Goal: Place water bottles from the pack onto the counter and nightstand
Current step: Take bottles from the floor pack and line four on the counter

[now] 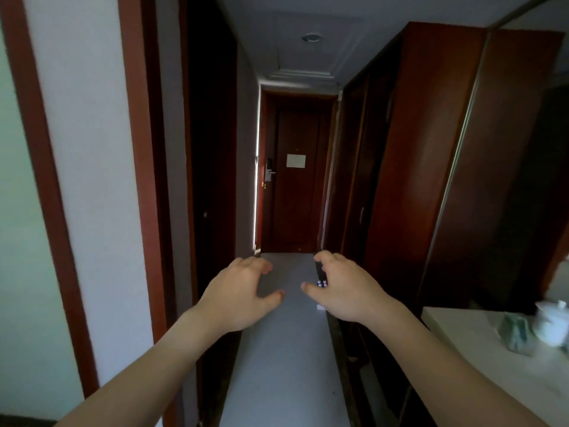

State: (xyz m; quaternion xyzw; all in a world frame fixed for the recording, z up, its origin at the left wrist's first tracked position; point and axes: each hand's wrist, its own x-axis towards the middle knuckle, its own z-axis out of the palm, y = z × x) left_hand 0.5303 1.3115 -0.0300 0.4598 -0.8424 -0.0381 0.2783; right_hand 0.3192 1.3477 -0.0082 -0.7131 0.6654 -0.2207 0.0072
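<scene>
No bottle and no pack show anywhere in my view, so I cannot say where they are. What I have is the counter (480, 343) at lower right, pale-topped, with a white cup (551, 322) and a greenish packet (515, 334) near its far edge.

My left hand (243, 291) is out in front, fingers loosely curled, holding nothing. My right hand (345, 288) is beside it, a gap between them, thumb and fingers curled around a small dark device (320, 274) with tiny studs on its lower end; I cannot tell what it is.

Beyond the hands the floor (277, 365) runs down a narrow hallway to the door (295, 180), which is closed, with a notice on it. A dark wardrobe (431, 149) lines the right side and a red-trimmed wall the left.

I judge the step to be finding the pack. To do it well I would tilt my head down and sweep along the floor and wardrobe base, keep the left hand free for the pack, and note the bare part of the counter nearest me as the spot to set bottles upright, apart from the cup.
</scene>
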